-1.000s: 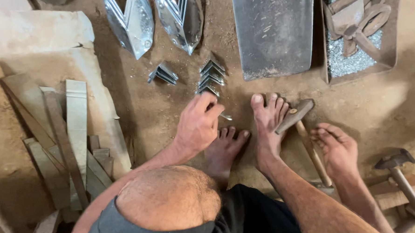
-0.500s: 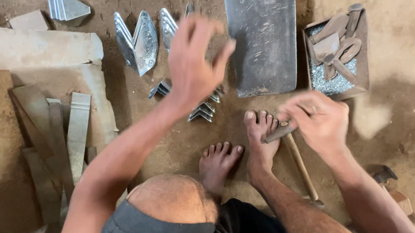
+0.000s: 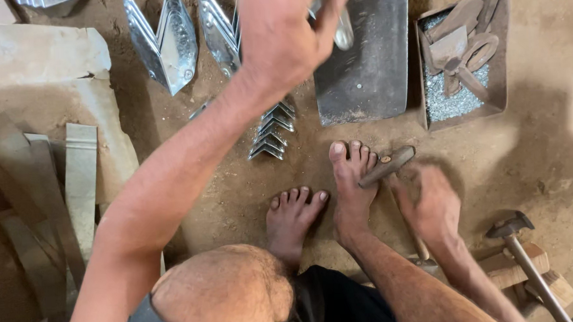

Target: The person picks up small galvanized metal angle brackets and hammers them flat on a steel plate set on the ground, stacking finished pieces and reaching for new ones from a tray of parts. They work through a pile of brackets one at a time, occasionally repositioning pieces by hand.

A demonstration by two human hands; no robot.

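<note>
My left hand [image 3: 281, 32] is raised at the top of the view, over the near edge of a flat grey metal plate [image 3: 366, 74]. Its fingers are closed on a small shiny metal piece [image 3: 343, 31]. My right hand [image 3: 431, 203] is blurred and curls around the wooden handle of a hammer [image 3: 386, 166], whose head lies against the toes of my right foot [image 3: 350, 184]. My left foot [image 3: 292, 215] rests beside it on the dirt floor. A stack of small V-shaped metal pieces [image 3: 272, 132] lies just beyond my feet.
A rusty tray [image 3: 499, 100] at the upper right holds snips and metal filings. Larger folded tin pieces [image 3: 169, 47] stand at the top left. Metal strips [image 3: 81, 183] lie at the left. A second hammer [image 3: 515, 231] rests on wood blocks [image 3: 520, 270] at the lower right.
My left hand rose from the ground by my feet to above the grey plate, now holding a shiny piece. My right hand moved onto the hammer and slid down its handle.
</note>
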